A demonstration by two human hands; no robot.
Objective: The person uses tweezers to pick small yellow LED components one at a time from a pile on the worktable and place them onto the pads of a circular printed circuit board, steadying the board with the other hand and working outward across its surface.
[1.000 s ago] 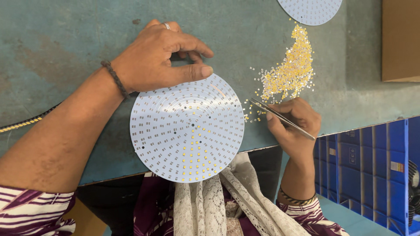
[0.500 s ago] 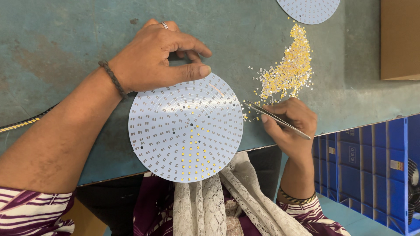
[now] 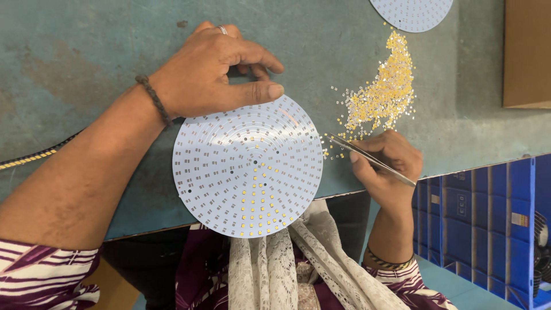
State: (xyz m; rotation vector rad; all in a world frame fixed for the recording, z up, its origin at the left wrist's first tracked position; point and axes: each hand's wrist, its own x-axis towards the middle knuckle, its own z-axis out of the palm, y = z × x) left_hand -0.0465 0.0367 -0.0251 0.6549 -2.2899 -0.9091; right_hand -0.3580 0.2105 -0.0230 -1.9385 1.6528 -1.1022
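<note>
A round white circuit board [image 3: 247, 166] lies at the front edge of a worn teal table [image 3: 86, 51], its lower part dotted with small yellow chips. My left hand [image 3: 215, 72] rests on the board's top rim, thumb pressed along the edge. My right hand [image 3: 387, 163] grips thin metal tweezers [image 3: 367, 158], their tips pointing left at loose chips just right of the board. A heap of tiny yellow chips [image 3: 381, 92] is spread above that hand.
A second round white board [image 3: 410, 11] sits at the top edge. A brown cardboard box [image 3: 527, 54] stands at the top right. Blue plastic crates [image 3: 488, 218] are below the table's right side. A yellow strip [image 3: 26, 158] lies at far left.
The tweezers' tips have moved slightly left, toward the scattered chips beside the board. My left hand and the board have stayed almost still.
</note>
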